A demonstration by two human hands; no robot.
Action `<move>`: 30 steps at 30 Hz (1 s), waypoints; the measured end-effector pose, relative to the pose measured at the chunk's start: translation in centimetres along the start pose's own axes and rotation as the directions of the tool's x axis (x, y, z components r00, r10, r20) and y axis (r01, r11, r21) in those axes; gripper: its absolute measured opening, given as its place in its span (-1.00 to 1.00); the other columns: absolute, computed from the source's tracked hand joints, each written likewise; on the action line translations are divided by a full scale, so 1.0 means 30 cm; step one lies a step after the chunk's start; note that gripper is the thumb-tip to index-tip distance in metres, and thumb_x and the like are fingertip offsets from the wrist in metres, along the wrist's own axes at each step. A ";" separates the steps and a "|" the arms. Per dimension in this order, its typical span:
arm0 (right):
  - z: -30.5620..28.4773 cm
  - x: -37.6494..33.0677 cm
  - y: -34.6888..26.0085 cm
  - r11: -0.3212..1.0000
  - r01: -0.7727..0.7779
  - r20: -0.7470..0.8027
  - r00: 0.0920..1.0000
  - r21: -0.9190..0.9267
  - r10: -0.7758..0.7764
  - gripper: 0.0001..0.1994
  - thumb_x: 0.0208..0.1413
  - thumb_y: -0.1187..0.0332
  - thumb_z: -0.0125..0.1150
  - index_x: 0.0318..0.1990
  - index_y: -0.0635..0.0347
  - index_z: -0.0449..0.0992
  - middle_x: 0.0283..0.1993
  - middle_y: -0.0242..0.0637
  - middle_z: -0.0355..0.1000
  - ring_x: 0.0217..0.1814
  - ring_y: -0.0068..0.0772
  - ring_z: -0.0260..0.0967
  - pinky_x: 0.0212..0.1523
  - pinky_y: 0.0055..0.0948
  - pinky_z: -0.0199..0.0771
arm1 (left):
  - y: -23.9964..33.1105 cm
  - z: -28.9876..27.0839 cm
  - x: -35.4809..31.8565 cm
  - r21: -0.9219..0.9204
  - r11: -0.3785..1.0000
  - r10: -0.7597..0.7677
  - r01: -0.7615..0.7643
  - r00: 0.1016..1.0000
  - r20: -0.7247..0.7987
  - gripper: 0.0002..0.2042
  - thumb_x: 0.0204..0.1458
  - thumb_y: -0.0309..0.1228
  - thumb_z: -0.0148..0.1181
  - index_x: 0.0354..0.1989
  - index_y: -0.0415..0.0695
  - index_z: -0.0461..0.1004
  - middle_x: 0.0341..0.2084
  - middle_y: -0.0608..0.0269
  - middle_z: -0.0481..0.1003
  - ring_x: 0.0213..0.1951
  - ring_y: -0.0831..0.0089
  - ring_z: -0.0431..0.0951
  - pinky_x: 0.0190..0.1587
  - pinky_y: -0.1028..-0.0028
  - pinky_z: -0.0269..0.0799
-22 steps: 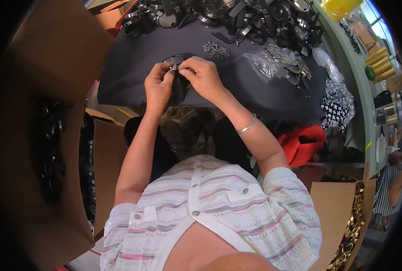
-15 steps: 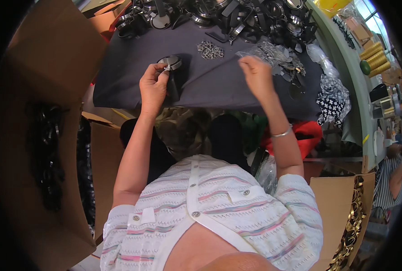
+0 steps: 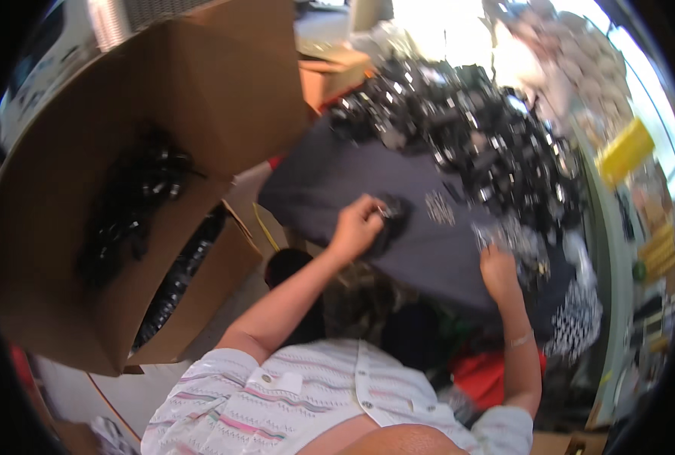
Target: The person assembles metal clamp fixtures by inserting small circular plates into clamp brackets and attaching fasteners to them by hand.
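My left hand (image 3: 359, 226) is closed, thumb against fingers, on a coiled black belt (image 3: 393, 214) with a metal buckle. The belt rests on the dark cloth of the table (image 3: 315, 171). Over to the right, my right hand (image 3: 498, 273) has its fingers drawn together at the near edge of a clear plastic bag (image 3: 521, 241) of small flat metal pieces. What its fingertips hold, if anything, is too blurred to make out. A little heap of small silver metal parts (image 3: 439, 207) lies between my hands.
Many black belts with shiny buckles (image 3: 466, 121) are piled along the table's far side. Large cardboard boxes (image 3: 231, 83) with black belts inside stand at the left. A black-and-white patterned cloth (image 3: 576, 322) hangs by the right edge, near a red bag (image 3: 491, 377).
The whole view has swung left, bringing more of the boxes in and blurring the picture. My right hand has come down to the plastic bag; my left still grips the belt.
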State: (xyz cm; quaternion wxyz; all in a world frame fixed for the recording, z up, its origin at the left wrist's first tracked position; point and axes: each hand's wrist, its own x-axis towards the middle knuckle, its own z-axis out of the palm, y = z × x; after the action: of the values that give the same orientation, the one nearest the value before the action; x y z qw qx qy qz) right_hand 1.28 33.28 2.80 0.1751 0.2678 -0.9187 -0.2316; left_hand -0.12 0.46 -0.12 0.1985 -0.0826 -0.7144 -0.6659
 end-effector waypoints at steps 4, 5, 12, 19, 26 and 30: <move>-0.002 0.003 0.022 0.996 0.027 -0.032 0.999 0.081 -0.024 -0.97 -0.11 0.47 0.03 -0.49 0.20 0.38 -0.44 -0.16 0.36 -0.49 -0.20 0.42 -0.50 -0.29 0.42 | 0.039 -0.022 -0.026 -0.122 0.978 -0.166 0.171 0.985 0.048 -0.88 -0.05 -0.58 0.06 -0.31 -0.26 0.41 -0.59 0.34 0.44 -0.51 0.70 0.34 -0.44 0.62 0.30; 0.005 0.015 0.028 0.989 -0.011 -0.033 0.999 0.145 0.016 -0.96 -0.10 0.46 0.04 -0.48 0.21 0.36 -0.44 -0.14 0.36 -0.49 -0.16 0.42 -0.49 -0.26 0.42 | 0.048 -0.026 -0.025 -0.089 0.982 -0.165 0.168 0.986 0.038 -0.88 -0.05 -0.58 0.06 -0.30 -0.26 0.41 -0.60 0.33 0.44 -0.52 0.70 0.34 -0.45 0.62 0.30; -0.086 0.025 -0.046 0.729 -0.209 -0.109 0.925 0.652 0.363 -0.90 -0.10 0.61 0.02 -0.38 0.28 0.32 -0.45 -0.01 0.37 -0.39 -0.03 0.41 -0.41 -0.18 0.36 | 0.073 -0.014 -0.044 -0.041 0.985 -0.168 0.169 0.985 0.023 -0.86 -0.06 -0.56 0.06 -0.29 -0.25 0.41 -0.65 0.36 0.38 -0.55 0.71 0.31 -0.48 0.61 0.27; -0.138 0.241 -0.262 0.137 -0.124 0.061 0.917 0.983 0.393 -0.88 0.06 0.47 0.10 -0.31 0.36 0.46 -0.42 -0.20 0.46 -0.36 -0.47 0.39 -0.28 -0.48 0.37 | 0.012 -0.011 -0.004 0.106 0.992 0.075 -0.070 0.996 -0.043 -0.90 -0.11 -0.60 0.01 -0.39 -0.25 0.41 -0.59 0.22 0.43 -0.46 0.61 0.39 -0.38 0.52 0.35; -0.130 0.415 -0.431 0.000 0.149 -0.130 0.863 0.989 0.489 -0.95 -0.02 0.57 0.11 -0.37 0.29 0.45 -0.49 -0.26 0.39 -0.46 -0.50 0.34 -0.40 -0.55 0.31 | 0.014 -0.019 0.022 -0.126 0.975 -0.180 0.185 0.982 0.048 -0.90 -0.02 -0.58 0.01 -0.31 -0.21 0.40 -0.69 0.44 0.34 -0.72 0.74 0.22 -0.69 0.63 0.15; -0.138 0.420 -0.474 -0.134 0.044 0.033 0.853 0.990 0.521 -0.93 -0.03 0.59 0.12 -0.35 0.29 0.44 -0.50 -0.30 0.39 -0.47 -0.60 0.32 -0.42 -0.57 0.32 | 0.027 -0.018 0.006 -0.086 0.978 -0.186 0.192 0.980 0.077 -0.89 0.00 -0.56 0.03 -0.29 -0.20 0.40 -0.68 0.44 0.35 -0.71 0.74 0.23 -0.70 0.65 0.18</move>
State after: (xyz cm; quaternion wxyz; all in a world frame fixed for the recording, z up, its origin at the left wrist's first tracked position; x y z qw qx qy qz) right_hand -1.05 14.03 1.34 0.1369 0.1665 -0.7633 0.6090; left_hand 0.12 0.00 0.71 0.1055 -0.0462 -0.6935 -0.7112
